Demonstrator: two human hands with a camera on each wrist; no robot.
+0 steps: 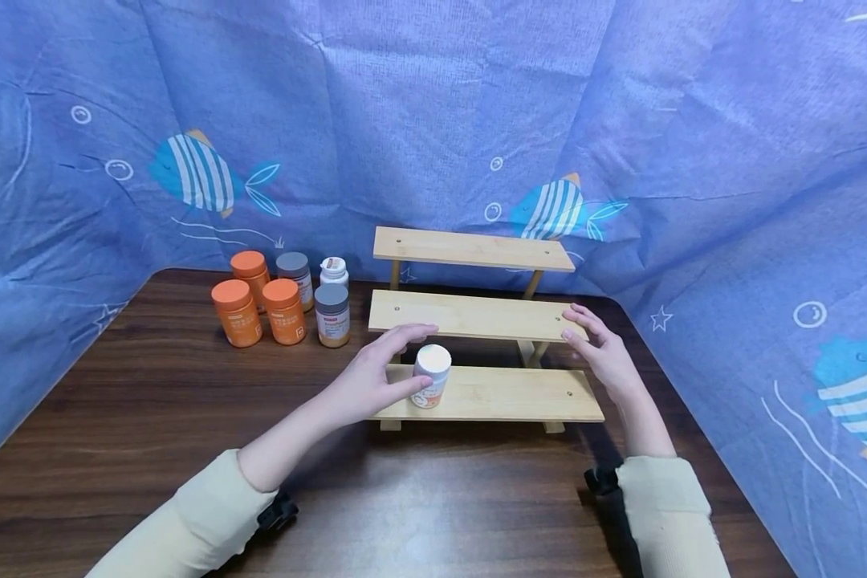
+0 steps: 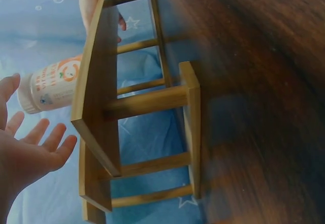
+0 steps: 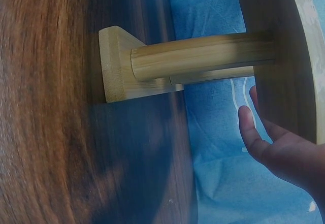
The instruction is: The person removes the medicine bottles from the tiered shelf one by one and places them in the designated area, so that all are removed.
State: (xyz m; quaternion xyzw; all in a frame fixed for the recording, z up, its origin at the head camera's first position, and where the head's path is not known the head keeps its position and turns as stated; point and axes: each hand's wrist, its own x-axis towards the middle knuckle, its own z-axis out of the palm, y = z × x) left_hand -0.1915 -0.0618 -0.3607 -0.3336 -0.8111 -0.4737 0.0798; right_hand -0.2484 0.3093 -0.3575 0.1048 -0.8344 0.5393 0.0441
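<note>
A white bottle (image 1: 432,377) with an orange-marked label stands upright near the left end of the lowest board of a three-step wooden rack (image 1: 506,393). My left hand (image 1: 376,373) is spread around it, thumb in front and fingers behind. In the left wrist view, the fingers of the left hand (image 2: 30,153) are apart from the bottle (image 2: 53,84), and the thumb is close to its cap; whether it touches cannot be told. At the right end of the middle board (image 1: 477,315), my right hand (image 1: 607,353) is held with loosely bent fingers and nothing in them.
Left of the rack, several jars stand grouped on the dark wooden table (image 1: 152,417): orange jars (image 1: 237,317), grey-lidded jars (image 1: 332,317) and a small white bottle (image 1: 334,271). A blue fish-print cloth (image 1: 419,120) hangs behind and to the sides.
</note>
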